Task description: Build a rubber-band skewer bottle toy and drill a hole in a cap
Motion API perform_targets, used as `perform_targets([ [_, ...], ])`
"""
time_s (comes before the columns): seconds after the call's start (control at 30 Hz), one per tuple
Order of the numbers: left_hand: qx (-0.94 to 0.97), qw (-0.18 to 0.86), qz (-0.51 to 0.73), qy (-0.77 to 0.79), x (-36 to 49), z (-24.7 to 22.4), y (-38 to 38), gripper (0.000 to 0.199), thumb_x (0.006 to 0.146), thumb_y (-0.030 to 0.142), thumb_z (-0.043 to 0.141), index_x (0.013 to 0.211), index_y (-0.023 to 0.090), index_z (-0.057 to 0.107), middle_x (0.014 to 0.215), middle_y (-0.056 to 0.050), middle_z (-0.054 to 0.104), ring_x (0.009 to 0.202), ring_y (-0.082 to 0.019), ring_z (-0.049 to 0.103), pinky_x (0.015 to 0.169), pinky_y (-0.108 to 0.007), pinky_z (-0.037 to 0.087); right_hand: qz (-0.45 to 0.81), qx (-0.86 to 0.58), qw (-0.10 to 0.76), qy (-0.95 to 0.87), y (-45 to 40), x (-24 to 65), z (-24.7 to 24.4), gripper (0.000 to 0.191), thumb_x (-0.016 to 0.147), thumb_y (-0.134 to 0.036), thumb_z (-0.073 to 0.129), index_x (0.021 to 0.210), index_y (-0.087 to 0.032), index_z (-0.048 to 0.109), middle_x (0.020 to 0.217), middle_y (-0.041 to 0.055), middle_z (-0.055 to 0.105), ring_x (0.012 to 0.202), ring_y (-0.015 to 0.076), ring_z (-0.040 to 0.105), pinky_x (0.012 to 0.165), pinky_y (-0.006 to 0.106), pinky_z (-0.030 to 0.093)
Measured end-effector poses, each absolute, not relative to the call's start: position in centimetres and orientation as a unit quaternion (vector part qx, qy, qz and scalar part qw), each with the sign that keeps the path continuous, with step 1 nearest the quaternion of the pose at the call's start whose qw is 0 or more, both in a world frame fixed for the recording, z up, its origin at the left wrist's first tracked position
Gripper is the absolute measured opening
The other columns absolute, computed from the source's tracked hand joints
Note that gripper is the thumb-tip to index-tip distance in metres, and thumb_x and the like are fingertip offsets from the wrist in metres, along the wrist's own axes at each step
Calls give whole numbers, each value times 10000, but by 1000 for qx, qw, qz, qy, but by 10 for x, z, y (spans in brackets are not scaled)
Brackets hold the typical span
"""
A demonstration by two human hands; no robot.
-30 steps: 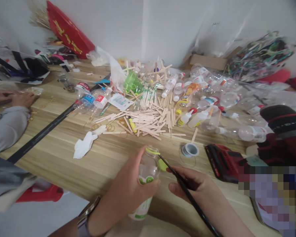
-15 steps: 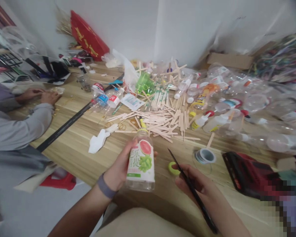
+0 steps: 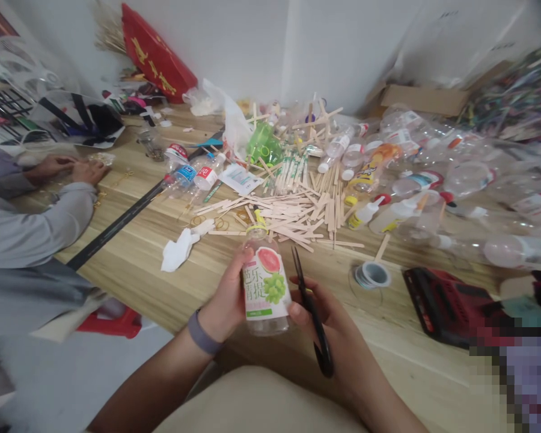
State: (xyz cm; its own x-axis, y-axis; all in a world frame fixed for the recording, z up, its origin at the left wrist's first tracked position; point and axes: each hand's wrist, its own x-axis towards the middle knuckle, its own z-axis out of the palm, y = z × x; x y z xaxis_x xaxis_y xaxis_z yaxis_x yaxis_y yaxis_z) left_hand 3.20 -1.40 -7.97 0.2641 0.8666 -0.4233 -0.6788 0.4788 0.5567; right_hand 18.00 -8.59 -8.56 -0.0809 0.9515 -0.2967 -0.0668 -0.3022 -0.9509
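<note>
My left hand point(image 3: 228, 297) is wrapped round a clear plastic bottle point(image 3: 267, 288), which tilts away from me over the table's near edge. Its label shows a pink fruit and green grapes. A yellow ring circles the neck, and a yellow piece with a dark tip shows at the mouth; whether it is inside or behind, I cannot tell. My right hand point(image 3: 329, 319) is closed round black scissors point(image 3: 313, 319), their narrow blades pointing up and away. Its thumb is at the bottle's lower right side. Part of the scissors' handle is hidden by the hand.
Wooden craft sticks point(image 3: 293, 219) lie heaped beyond the bottle. A wire spool point(image 3: 373, 275) and a red-black battery tool point(image 3: 446, 307) are at right, below many empty bottles point(image 3: 469, 180). At left, a co-worker's hands point(image 3: 88, 171) work near a long black strip point(image 3: 121, 225).
My right hand has moved left with the scissors, up to the bottle. The bottle has shifted slightly right and up. The yellow-green cap beside my right hand is out of sight.
</note>
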Motion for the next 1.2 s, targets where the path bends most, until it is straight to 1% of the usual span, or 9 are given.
perform_targets([
  [0.17, 123, 765, 499, 389, 36, -74, -16, 241, 661, 348, 692, 799, 174, 599, 656, 6, 649, 554, -150, 612, 555, -258, 510, 583, -545, 427, -424, -86, 181, -86, 521, 841, -540, 649, 1216, -203, 512, 1034, 68, 679, 944, 190, 648, 820, 273, 517],
  [0.3, 127, 743, 515, 408, 33, -75, -14, 281, 651, 354, 714, 831, 176, 592, 695, 13, 659, 596, -148, 629, 572, -241, 505, 476, -610, 425, -470, -89, 185, -85, 474, 822, -505, 615, 1165, -182, 558, 978, 86, 707, 904, 210, 675, 793, 289, 540],
  [0.43, 143, 742, 534, 379, 30, -78, -12, 246, 650, 317, 710, 814, 185, 582, 671, 32, 639, 586, -136, 617, 593, -237, 502, 427, -628, 369, -536, -96, 190, -87, 399, 789, -422, 599, 1093, -164, 615, 872, 82, 725, 755, 211, 690, 664, 281, 562],
  [0.53, 157, 748, 541, 352, 28, -79, -12, 227, 655, 273, 674, 848, 186, 592, 708, 16, 662, 617, -152, 631, 629, -258, 513, 408, -618, 339, -581, -102, 193, -93, 357, 805, -358, 577, 1103, -173, 646, 844, 62, 731, 699, 200, 683, 582, 258, 545],
  [0.67, 167, 757, 531, 343, 23, -83, -11, 391, 661, 230, 669, 1043, 195, 592, 874, -24, 722, 781, -203, 688, 748, -305, 530, 330, -603, 359, -632, -106, 195, -100, 358, 832, -266, 568, 1172, -192, 653, 873, 41, 718, 652, 160, 647, 606, 234, 535],
  [0.77, 200, 769, 491, 358, 20, -85, -11, 346, 718, 329, 719, 1000, 169, 600, 881, -35, 717, 762, -186, 681, 730, -285, 524, 315, -569, 341, -679, -107, 194, -99, 391, 839, -207, 570, 1222, -209, 645, 898, 29, 705, 627, 136, 611, 638, 218, 531],
  [0.83, 226, 766, 474, 370, 19, -84, -11, 370, 710, 341, 770, 981, 164, 592, 882, -32, 715, 732, -161, 671, 707, -263, 518, 329, -553, 333, -689, -107, 194, -97, 402, 834, -186, 571, 1229, -215, 642, 903, 23, 704, 629, 133, 607, 634, 209, 530],
  [1.0, 251, 764, 457, 379, 18, -79, -12, 472, 664, 283, 812, 1041, 201, 539, 900, -37, 728, 745, -185, 684, 702, -294, 525, 312, -605, 361, -637, -103, 199, -94, 374, 862, -255, 562, 1223, -191, 634, 926, 52, 714, 669, 160, 647, 615, 232, 536],
  [1.2, 269, 775, 415, 394, 16, -80, -16, 533, 690, 286, 785, 1161, 215, 546, 989, -41, 729, 804, -175, 681, 751, -281, 510, 185, -676, 317, -639, -83, 205, -86, 377, 858, -332, 578, 1206, -199, 636, 799, 40, 659, 533, 163, 527, 533, 275, 487],
])
